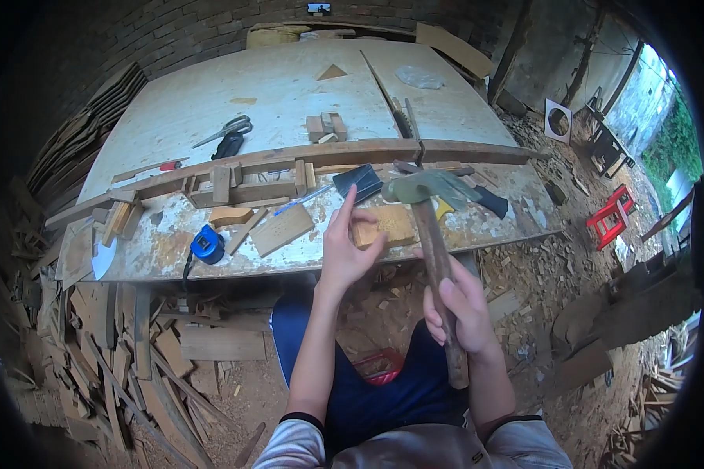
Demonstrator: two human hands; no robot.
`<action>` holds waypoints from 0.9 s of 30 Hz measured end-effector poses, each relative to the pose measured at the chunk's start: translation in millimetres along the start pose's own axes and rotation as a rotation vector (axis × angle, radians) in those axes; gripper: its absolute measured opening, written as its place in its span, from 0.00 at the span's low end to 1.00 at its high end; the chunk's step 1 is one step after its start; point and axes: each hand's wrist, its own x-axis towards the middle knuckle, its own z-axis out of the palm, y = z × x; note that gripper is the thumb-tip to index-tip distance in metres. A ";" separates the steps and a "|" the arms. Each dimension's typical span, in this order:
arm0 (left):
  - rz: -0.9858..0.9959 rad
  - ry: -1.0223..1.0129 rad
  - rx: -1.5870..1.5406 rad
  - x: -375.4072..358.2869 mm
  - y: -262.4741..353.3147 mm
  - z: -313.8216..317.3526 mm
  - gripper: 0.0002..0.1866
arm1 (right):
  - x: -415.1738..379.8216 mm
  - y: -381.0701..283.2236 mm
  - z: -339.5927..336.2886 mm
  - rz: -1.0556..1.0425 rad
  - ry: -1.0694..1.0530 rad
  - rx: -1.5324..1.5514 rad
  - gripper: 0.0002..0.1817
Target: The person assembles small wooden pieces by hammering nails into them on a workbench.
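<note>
Our left hand (348, 246) is spread, thumb and fingers well apart, with nothing visible in its grasp. Our right hand (463, 309) is closed around the lower middle of a hammer with a worn brown wooden handle and a dull greenish-grey metal head (433, 254); the butt of the handle projects below the fist. We see the hammer tilted, head uppermost, across the front edge of the paint-worn wooden counter (497, 232).

A yellowish rectangular wooden block (396, 222) lies near the middle of that front edge, just beyond the left thumb; we cannot tell whether they touch. Left of it along the same edge are a flat tan wooden board (281, 230) and a blue tape measure (207, 245).

Handling: we judge the hammer rigid and head-heavy. We grip it firmly on the lower handle, clear of the head. We judge the block light, stiff and liable to slide on the counter; we steady it by its side edges, keeping our fingers off its top face.
</note>
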 end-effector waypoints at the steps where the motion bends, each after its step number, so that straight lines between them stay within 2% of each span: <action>1: 0.039 0.011 0.045 2.8 7.9 -1.6 0.61 | 0.4 3.7 -2.5 -0.027 -0.014 0.018 0.33; 2: 0.080 0.022 0.090 5.1 12.9 -2.8 0.66 | 2.8 9.1 -5.3 0.007 -0.002 0.011 0.32; 3: 0.044 -0.021 0.089 5.2 12.2 -3.1 0.74 | 5.8 15.2 -8.1 0.042 0.009 0.003 0.30; 7: 0.043 -0.013 0.107 4.6 14.3 0.4 0.74 | 12.7 0.1 -8.7 0.316 0.072 -0.037 0.28; 11: 0.052 -0.031 0.126 2.6 12.2 -0.6 0.74 | -3.5 -1.5 -4.7 0.015 0.029 -0.015 0.29; 14: 0.062 -0.034 0.116 5.1 10.8 -0.5 0.74 | 1.6 18.1 -14.4 0.013 0.032 -0.061 0.29; 15: 0.065 -0.034 0.113 4.9 11.3 -0.1 0.74 | 6.4 13.3 -11.2 0.152 0.059 -0.026 0.28; 18: 0.037 -0.039 0.119 4.6 13.0 -1.1 0.74 | 9.3 -4.5 -7.9 0.322 0.079 -0.037 0.28; 23: 0.043 -0.038 0.107 5.0 10.8 -1.5 0.74 | -2.2 14.7 -11.9 -0.066 0.027 -0.088 0.27; 27: 0.044 -0.039 0.129 3.8 11.5 -0.3 0.73 | 10.4 9.8 -15.3 0.359 0.078 -0.014 0.27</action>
